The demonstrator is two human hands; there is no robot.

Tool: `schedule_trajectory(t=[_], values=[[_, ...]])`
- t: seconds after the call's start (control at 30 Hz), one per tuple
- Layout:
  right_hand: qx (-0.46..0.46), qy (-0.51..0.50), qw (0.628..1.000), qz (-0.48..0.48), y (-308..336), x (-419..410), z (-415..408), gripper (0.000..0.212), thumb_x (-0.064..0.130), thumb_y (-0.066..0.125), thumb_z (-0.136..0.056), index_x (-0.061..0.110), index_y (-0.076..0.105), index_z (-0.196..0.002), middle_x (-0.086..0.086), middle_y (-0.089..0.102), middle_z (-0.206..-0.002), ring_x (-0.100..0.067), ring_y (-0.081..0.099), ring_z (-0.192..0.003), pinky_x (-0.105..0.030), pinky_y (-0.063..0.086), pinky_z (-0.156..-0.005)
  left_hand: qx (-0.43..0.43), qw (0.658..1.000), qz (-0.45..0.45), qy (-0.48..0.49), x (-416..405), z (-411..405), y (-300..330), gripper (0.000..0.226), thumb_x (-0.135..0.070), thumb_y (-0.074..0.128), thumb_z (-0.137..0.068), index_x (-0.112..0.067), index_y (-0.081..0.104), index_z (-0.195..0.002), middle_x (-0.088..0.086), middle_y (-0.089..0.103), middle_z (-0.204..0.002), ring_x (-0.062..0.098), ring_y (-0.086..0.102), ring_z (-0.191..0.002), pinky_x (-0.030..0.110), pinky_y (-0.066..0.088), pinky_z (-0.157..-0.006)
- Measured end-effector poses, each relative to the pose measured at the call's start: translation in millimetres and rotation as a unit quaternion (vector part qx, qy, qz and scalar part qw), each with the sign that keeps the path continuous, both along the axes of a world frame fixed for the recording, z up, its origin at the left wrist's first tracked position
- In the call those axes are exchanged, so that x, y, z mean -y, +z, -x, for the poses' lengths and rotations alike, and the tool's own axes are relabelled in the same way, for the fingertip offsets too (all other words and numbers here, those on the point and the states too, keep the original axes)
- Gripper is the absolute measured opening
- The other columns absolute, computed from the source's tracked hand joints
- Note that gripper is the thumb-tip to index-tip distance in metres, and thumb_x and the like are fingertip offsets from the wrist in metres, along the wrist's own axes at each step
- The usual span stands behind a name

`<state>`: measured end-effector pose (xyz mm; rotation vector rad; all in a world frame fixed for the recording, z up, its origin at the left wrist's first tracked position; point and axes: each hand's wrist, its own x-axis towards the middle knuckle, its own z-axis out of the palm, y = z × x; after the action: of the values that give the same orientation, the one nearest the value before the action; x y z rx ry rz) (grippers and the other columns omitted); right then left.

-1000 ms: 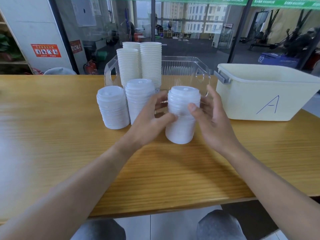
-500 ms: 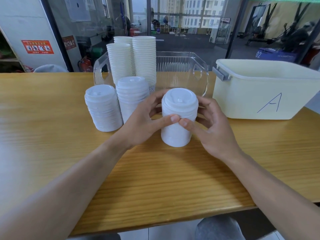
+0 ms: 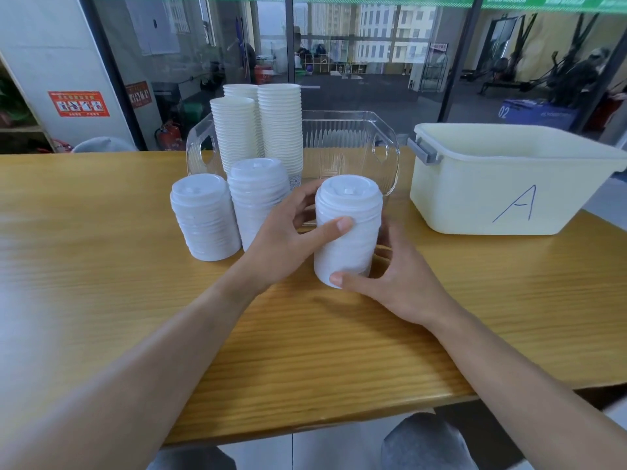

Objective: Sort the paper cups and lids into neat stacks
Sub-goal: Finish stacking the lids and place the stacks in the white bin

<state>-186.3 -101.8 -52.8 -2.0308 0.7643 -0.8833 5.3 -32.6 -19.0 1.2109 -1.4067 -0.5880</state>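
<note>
1. Lid stack (image 3: pixel 347 228), the third one: it stands on the wooden table (image 3: pixel 101 300), right of the other two lid stacks and just in front of the clear bin (image 3: pixel 353 147). White, ribbed sides; looks slightly uneven down its height.
2. My left hand (image 3: pixel 288 239) grasps it near the upper half, thumb across the front, fingers curled round the far side.
3. My right hand (image 3: pixel 390 283) holds the base, thumb pressed at the bottom front edge, fingers curled behind. Fingertips behind the stack are hidden.
4. Step in hand, as I judge it: squaring this column so the lids nest flush.
5. Method note: squeeze lightly from both sides, not hard. Thin lids probably flex and pop out of line under pressure. Keep the base flat on the table while the upper hand nudges.
6. Risk: a tall narrow column may topple toward the middle lid stack (image 3: pixel 258 201) just beside my left knuckles. The leftmost lid stack (image 3: pixel 203 222) touches that one.
7. Outward: three cup stacks (image 3: pixel 271 130) stand in the left end of the clear bin. Cream tub (image 3: pixel 509 184) marked "A" sits to the right, apart from my work.
</note>
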Motion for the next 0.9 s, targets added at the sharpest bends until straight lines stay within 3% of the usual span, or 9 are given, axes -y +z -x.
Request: schedule_trajectory(t=[0.1,0.23,0.3,0.4,0.47,0.6,0.77,0.9], values=[[-0.067,-0.034,0.997,0.012,-1,0,2,0.101,0.046,0.097,-0.062,0.040,0.037,-0.143,0.023,0.056,-0.131,0.009,0.052,-0.120,-0.010,0.043,-0.092,-0.024,1.000,-0.013,-0.004,0,-1,7,0.062,-0.037,0.085,-0.084,-0.036,0.053,-0.137,-0.014,0.065,-0.137,0.004,0.059,-0.130,0.030,0.049,-0.109],[-0.118,-0.062,0.991,0.029,2,-3,0,0.097,0.052,0.095,-0.060,0.031,0.044,-0.139,0.017,0.061,-0.123,-0.006,0.057,-0.117,-0.033,0.050,-0.097,0.011,1.000,-0.028,0.002,-1,3,22,0.060,-0.035,0.086,-0.082,-0.041,0.052,-0.131,-0.017,0.064,-0.133,-0.007,0.058,-0.124,0.015,0.049,-0.098],[-0.115,-0.061,0.991,0.019,4,-4,1,0.088,0.049,0.095,-0.062,0.031,0.048,-0.134,0.019,0.062,-0.119,-0.006,0.059,-0.113,-0.032,0.052,-0.094,0.043,0.999,-0.025,0.003,0,5,28,0.049,-0.027,0.085,-0.084,-0.037,0.058,-0.124,-0.017,0.069,-0.124,-0.007,0.062,-0.117,0.013,0.050,-0.092],[-0.089,-0.050,0.995,-0.005,8,0,6,0.084,0.043,0.097,-0.063,0.034,0.051,-0.132,0.025,0.064,-0.115,0.004,0.062,-0.107,-0.020,0.050,-0.087,0.075,0.997,-0.023,0.000,1,6,39,0.055,-0.039,0.088,-0.076,-0.035,0.061,-0.124,-0.015,0.070,-0.123,-0.002,0.064,-0.118,0.017,0.052,-0.093],[-0.069,-0.051,0.996,-0.008,14,6,10,0.088,0.047,0.097,-0.060,0.035,0.051,-0.134,0.022,0.066,-0.120,0.003,0.062,-0.112,-0.025,0.053,-0.094,0.093,0.996,-0.011,-0.006,5,6,51,0.063,-0.045,0.091,-0.074,-0.031,0.061,-0.128,-0.015,0.070,-0.125,0.001,0.063,-0.120,0.024,0.056,-0.096],[-0.043,-0.058,0.997,0.009,38,25,15,0.097,0.062,0.092,-0.052,0.038,0.051,-0.137,0.020,0.068,-0.124,-0.002,0.064,-0.116,-0.036,0.055,-0.101,0.135,0.991,0.010,-0.020,23,10,85,0.062,-0.034,0.089,-0.079,-0.020,0.060,-0.132,-0.010,0.067,-0.128,0.003,0.063,-0.119,0.029,0.057,-0.098],[-0.028,-0.047,0.998,0.017,66,62,22,0.086,0.051,0.095,-0.059,0.040,0.053,-0.133,0.022,0.069,-0.122,-0.001,0.066,-0.114,-0.035,0.056,-0.099,0.170,0.985,0.019,-0.019,64,17,112,0.064,-0.041,0.088,-0.078,-0.022,0.059,-0.131,-0.014,0.068,-0.126,0.004,0.063,-0.119,0.030,0.058,-0.096],[-0.030,-0.035,0.999,-0.003,82,90,27,0.088,0.050,0.094,-0.060,0.041,0.052,-0.136,0.023,0.068,-0.125,-0.002,0.065,-0.116,-0.035,0.055,-0.100,0.140,0.989,0.011,-0.035,96,19,121,0.065,-0.041,0.088,-0.075,-0.022,0.059,-0.130,-0.013,0.068,-0.126,0.005,0.064,-0.119,0.027,0.060,-0.091]])
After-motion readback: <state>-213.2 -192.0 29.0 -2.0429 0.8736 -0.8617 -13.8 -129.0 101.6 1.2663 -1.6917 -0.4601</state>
